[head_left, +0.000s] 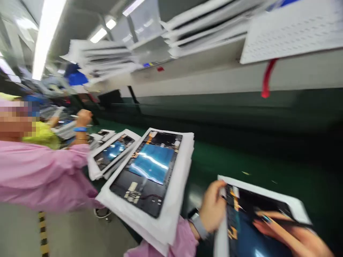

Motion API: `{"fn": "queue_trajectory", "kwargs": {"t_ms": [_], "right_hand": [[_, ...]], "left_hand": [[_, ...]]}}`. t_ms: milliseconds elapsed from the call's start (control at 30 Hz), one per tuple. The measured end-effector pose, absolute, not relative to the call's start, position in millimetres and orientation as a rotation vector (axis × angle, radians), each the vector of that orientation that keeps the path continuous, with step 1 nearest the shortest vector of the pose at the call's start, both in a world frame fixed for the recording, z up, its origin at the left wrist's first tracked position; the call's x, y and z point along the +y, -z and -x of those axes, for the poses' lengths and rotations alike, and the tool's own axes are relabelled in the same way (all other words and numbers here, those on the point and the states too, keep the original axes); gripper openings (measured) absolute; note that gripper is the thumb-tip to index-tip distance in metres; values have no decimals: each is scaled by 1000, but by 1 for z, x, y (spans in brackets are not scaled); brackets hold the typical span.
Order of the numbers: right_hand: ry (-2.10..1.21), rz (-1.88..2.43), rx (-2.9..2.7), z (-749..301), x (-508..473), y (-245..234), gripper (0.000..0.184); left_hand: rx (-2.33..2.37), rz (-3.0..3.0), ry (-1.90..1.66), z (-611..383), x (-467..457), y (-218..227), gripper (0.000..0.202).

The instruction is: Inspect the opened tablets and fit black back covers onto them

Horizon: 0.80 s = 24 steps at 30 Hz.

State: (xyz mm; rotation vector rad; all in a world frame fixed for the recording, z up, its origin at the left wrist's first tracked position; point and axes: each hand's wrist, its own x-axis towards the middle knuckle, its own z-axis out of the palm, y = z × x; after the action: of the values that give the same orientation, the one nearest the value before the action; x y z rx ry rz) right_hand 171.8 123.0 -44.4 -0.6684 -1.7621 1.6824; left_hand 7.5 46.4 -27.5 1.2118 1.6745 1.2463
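Note:
At the lower right lies an opened tablet on a white foam tray, its dark inside and orange flex cables showing. My left hand, with a grey-strapped watch on the wrist, is closed at the left edge of this tablet and tray. Over the tablet's right part is my right hand, blurred, its fingers pinched together. A thin dark shape with a teal glint shows at those fingertips; I cannot make out what it is. Beside my left forearm, a second opened tablet with a blue-filmed battery rests on stacked white trays.
Further left stands another tray with an opened tablet. A co-worker's pink sleeve and raised hand are close on the left. Above the green bench, a shelf carries stacked white trays; a red strip hangs down.

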Motion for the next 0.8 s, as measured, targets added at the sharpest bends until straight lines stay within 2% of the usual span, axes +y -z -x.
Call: {"fn": "queue_trajectory", "kwargs": {"t_ms": [67,100,200,267,433,800], "right_hand": [[-1596,1035,-1599,-199,106,27,17],[-1611,1160,-1525,-204,98,20,23],[-1678,1226,-1421,-198,87,8,44],[-1709,1229,-1374,-191,87,7,47],[-1801,1174,-1340,-187,80,6,40],[-1885,1180,-1361,-172,74,13,22]], "left_hand": [[1594,-1177,-1329,-8,47,35,49],[1567,-1161,-1357,-7,48,39,49],[1557,-1124,-1397,-3,51,47,35],[1555,-1119,-1376,2,52,48,23],[1502,-1099,-1223,7,54,44,7],[1342,-995,-1027,4,53,38,6]]}}
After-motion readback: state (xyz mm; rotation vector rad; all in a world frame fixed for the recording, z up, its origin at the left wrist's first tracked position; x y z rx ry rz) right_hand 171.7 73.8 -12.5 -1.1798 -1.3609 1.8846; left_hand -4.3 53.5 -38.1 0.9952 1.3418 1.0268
